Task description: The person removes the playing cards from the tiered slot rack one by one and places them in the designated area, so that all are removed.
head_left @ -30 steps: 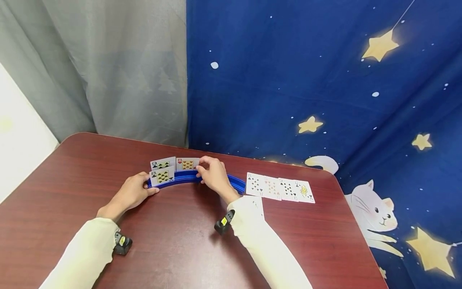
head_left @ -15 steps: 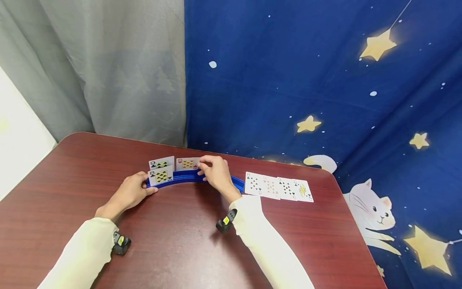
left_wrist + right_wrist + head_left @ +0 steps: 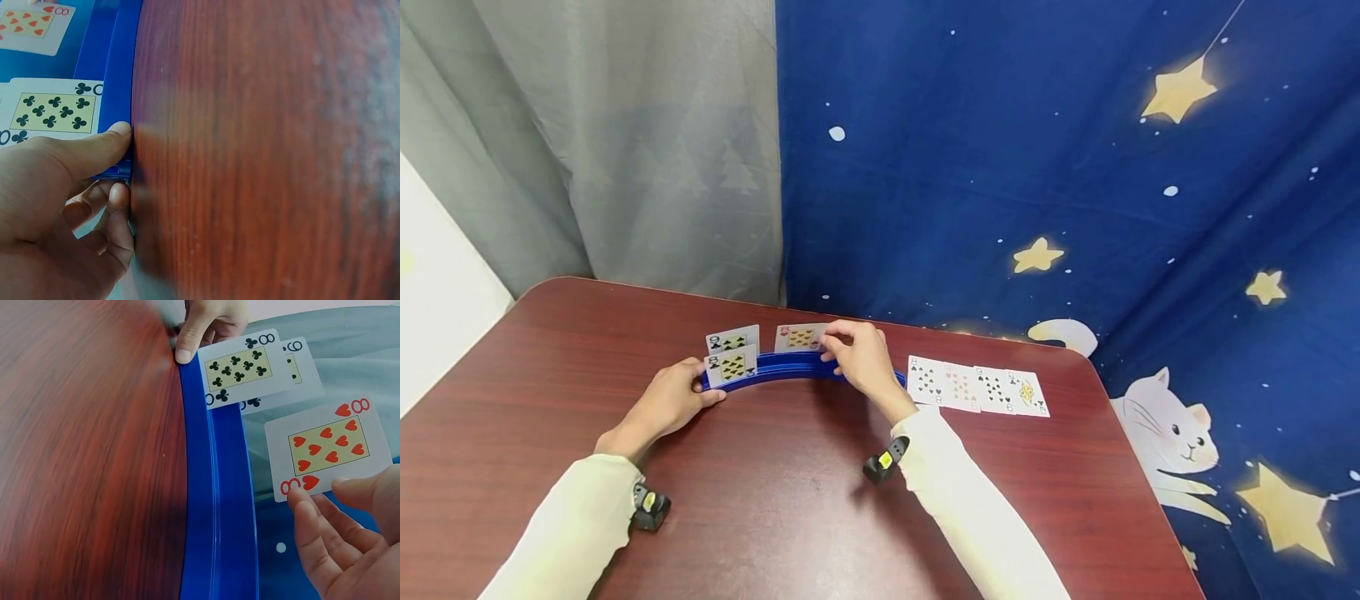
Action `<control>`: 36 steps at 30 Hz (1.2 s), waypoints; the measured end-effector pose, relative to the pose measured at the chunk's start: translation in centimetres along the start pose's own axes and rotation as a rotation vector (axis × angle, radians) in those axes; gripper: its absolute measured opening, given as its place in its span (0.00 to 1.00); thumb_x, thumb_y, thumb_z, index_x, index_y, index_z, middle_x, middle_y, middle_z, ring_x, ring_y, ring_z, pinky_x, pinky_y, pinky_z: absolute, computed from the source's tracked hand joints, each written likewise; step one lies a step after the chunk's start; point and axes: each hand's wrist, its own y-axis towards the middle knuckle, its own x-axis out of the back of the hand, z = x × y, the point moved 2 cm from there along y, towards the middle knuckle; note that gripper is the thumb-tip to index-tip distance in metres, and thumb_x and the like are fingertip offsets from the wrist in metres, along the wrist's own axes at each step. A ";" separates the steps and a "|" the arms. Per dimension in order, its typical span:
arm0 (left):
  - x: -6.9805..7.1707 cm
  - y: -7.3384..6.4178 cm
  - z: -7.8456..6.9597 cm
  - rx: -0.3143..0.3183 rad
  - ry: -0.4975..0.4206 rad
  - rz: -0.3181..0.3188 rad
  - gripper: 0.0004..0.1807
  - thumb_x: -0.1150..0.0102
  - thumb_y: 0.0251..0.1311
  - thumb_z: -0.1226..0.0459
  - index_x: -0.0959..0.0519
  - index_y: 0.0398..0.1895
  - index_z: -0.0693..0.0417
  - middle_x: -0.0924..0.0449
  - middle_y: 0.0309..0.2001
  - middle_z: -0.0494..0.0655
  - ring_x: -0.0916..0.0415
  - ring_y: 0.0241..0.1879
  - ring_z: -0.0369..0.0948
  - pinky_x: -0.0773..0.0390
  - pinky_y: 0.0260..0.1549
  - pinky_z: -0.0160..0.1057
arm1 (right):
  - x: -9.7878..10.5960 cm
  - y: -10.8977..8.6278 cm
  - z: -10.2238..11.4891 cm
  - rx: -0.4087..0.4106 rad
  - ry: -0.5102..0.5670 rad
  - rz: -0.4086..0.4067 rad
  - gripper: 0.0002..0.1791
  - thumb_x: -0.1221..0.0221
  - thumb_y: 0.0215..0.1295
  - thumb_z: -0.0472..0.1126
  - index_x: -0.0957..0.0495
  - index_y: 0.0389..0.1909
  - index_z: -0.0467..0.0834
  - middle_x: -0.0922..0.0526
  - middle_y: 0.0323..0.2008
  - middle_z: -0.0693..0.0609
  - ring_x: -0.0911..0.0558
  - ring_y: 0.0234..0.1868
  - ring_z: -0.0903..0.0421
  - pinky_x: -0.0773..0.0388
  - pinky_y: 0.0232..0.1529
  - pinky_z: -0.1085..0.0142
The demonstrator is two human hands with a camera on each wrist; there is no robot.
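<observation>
A curved blue card holder [image 3: 793, 363] lies on the table. My left hand [image 3: 673, 396] grips its left end, thumb on the near edge and fingers beneath in the left wrist view. At that end stand an eight of clubs [image 3: 237, 367] and, behind it, another clubs card [image 3: 733, 339], partly covered. My right hand [image 3: 863, 360] pinches an eight of hearts [image 3: 328, 445] by a lower corner between thumb and fingers. In the right wrist view this card is apart from the holder's back edge, to the right of the clubs cards in the head view.
Several overlapping face-up cards [image 3: 977, 386] lie in a row on the reddish-brown table [image 3: 760, 500], right of the holder. Grey [image 3: 662, 150] and blue star-patterned curtains [image 3: 925, 167] hang behind the table's far edge.
My right hand has moved to the right with the eight of hearts, widening the gap from the clubs cards. My left hand keeps its grip on the holder's end.
</observation>
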 end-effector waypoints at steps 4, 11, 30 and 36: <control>0.0 0.0 0.0 -0.003 -0.001 -0.003 0.15 0.29 0.56 0.63 0.21 0.37 0.67 0.28 0.31 0.50 0.31 0.30 0.44 0.34 0.33 0.42 | 0.7 -0.5 -0.4 0.001 -0.017 0.000 0.06 0.37 0.68 0.39 0.15 0.41 0.44 0.12 0.37 0.47 0.12 0.32 0.49 0.20 0.23 0.68; 0.1 0.0 0.0 -0.008 -0.003 -0.002 0.15 0.30 0.56 0.63 0.21 0.37 0.67 0.28 0.32 0.51 0.31 0.30 0.45 0.34 0.33 0.42 | 2.4 -1.6 -1.1 0.000 -0.021 0.014 0.06 0.39 0.69 0.38 0.16 0.42 0.42 0.12 0.37 0.43 0.12 0.32 0.48 0.20 0.23 0.67; 0.1 0.0 0.0 -0.008 0.003 -0.003 0.14 0.30 0.57 0.63 0.22 0.36 0.66 0.28 0.30 0.50 0.31 0.30 0.44 0.34 0.33 0.42 | 8.2 -5.1 -5.0 -0.087 -0.020 0.006 0.05 0.42 0.68 0.32 0.24 0.31 0.38 0.13 0.33 0.43 0.12 0.32 0.47 0.18 0.28 0.50; 0.2 0.1 0.1 -0.015 0.008 0.001 0.14 0.31 0.57 0.63 0.22 0.37 0.67 0.29 0.30 0.49 0.31 0.30 0.44 0.34 0.33 0.42 | 9.7 -6.4 -6.7 -0.141 -0.032 -0.022 0.03 0.43 0.67 0.30 0.25 0.33 0.36 0.14 0.32 0.43 0.14 0.29 0.51 0.18 0.27 0.51</control>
